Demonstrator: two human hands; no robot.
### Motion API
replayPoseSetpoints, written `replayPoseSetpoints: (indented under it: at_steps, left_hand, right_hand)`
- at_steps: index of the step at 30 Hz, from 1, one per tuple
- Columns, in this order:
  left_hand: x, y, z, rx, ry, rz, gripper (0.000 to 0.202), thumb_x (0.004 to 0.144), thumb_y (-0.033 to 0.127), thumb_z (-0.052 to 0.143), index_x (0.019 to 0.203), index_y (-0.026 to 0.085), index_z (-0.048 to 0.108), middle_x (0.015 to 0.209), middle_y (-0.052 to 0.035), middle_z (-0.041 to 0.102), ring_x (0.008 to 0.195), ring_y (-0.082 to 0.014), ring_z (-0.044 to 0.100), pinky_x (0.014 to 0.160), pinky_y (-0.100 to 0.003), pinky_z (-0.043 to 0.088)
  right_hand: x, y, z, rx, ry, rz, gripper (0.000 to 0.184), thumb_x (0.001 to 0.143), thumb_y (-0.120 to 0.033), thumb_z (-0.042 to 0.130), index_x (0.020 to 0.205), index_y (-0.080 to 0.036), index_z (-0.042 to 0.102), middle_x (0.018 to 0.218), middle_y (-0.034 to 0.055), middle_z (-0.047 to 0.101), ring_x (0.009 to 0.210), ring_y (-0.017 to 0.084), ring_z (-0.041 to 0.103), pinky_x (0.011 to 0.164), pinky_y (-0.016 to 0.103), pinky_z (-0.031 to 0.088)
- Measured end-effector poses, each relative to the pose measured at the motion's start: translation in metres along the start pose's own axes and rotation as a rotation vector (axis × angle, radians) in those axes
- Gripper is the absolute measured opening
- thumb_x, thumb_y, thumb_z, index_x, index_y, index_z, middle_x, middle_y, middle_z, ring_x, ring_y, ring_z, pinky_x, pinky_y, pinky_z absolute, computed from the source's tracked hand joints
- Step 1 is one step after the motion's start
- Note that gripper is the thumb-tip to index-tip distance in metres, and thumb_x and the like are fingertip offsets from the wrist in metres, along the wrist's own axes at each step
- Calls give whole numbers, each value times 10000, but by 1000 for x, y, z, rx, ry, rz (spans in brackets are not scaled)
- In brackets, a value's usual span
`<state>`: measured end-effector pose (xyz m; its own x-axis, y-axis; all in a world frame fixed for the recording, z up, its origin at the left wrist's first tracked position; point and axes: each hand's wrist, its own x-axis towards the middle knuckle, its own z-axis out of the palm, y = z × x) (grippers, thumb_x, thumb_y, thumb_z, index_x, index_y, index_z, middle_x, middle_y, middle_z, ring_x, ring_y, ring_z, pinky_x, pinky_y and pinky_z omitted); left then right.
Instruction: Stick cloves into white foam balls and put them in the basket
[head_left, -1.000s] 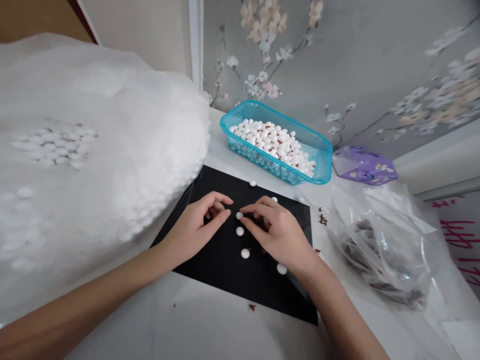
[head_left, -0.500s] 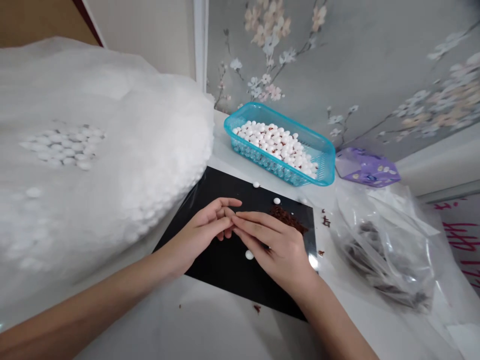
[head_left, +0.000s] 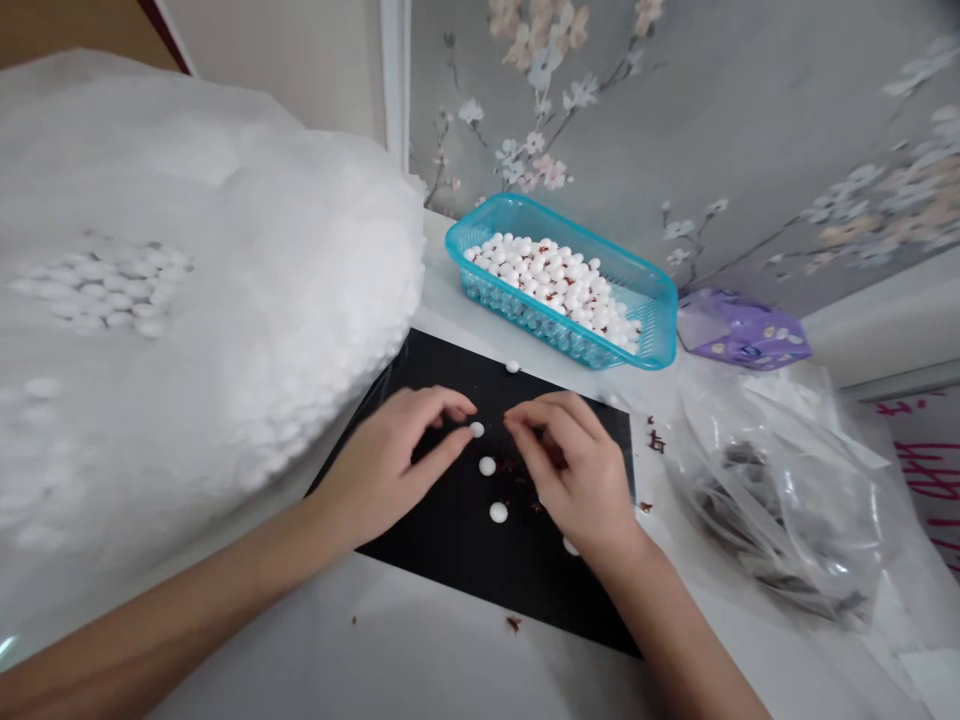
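- Left hand (head_left: 386, 460): fingers loosely curled, holding nothing; white bead (head_left: 476, 429) just beyond the fingertips at 3 o'clock, nearer this hand.
- Right hand (head_left: 577, 475): fingers curled above brown crumbs (head_left: 516, 467); seems empty, tips partly hidden.
- More beads (head_left: 487, 466) lie at 6 o'clock on the black mat (head_left: 450, 555).
- Blue basket (head_left: 559, 335) sits at 12 o'clock.

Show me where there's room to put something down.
The white tabletop just in front of the black sheet has room; so does the sheet's patch below the left hand. Between that hand and the right hand, white pieces and brown crumbs crowd.
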<state>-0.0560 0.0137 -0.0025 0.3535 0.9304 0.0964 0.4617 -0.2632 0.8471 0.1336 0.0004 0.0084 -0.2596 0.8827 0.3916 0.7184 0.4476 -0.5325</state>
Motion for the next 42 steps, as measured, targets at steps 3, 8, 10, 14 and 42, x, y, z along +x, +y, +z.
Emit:
replayPoseSetpoints:
  at_steps: [3, 8, 10, 14, 42]
  left_hand:
    - [1, -9, -2, 458, -73, 323, 278, 904, 297, 444, 1122, 305, 617, 1332, -60, 510, 1185, -274, 454, 947, -454, 342]
    - [1, -18, -1, 623, -148, 419, 316, 931, 263, 398, 1174, 311, 595, 1304, -55, 551, 1212, -250, 463, 994, -486, 295]
    - [1, -18, 0, 629, -150, 452, 311, 931, 257, 402, 1177, 284, 592, 1266, -37, 586, 1187, -233, 495, 1025, -493, 267]
    - [0, -15, 2, 675, -142, 505, 314, 941, 242, 385, 1177, 227, 592, 1242, -36, 605, 1177, -230, 513, 1046, -497, 256]
    - [-3, -18, 4, 683, -150, 501, 292, 940, 227, 387, 1137, 193, 600, 1257, -19, 595, 1212, -240, 479, 1013, -480, 282]
  right_hand:
    - [1, 10, 2, -82, 33, 105, 144, 908, -238, 461, 920, -198, 599, 866, 28, 576, 650, 103, 570, 566, 214, 453]
    - [3, 13, 8, -78, -27, 139, 136, 894, -221, 477, 894, -196, 610, 824, 13, 565, 628, 102, 549, 573, 218, 426]
    - [3, 11, 10, -65, -61, 153, 124, 885, -211, 488, 873, -197, 611, 816, 6, 565, 622, 101, 546, 562, 217, 418]
    - [2, 7, 14, -30, -123, 157, 115, 883, -202, 489, 873, -195, 604, 834, 2, 573, 639, 103, 551, 575, 217, 423]
    - [-3, 9, 21, -32, -102, -63, 189, 900, -151, 445, 921, -149, 632, 816, 46, 615, 718, 129, 625, 678, 230, 528]
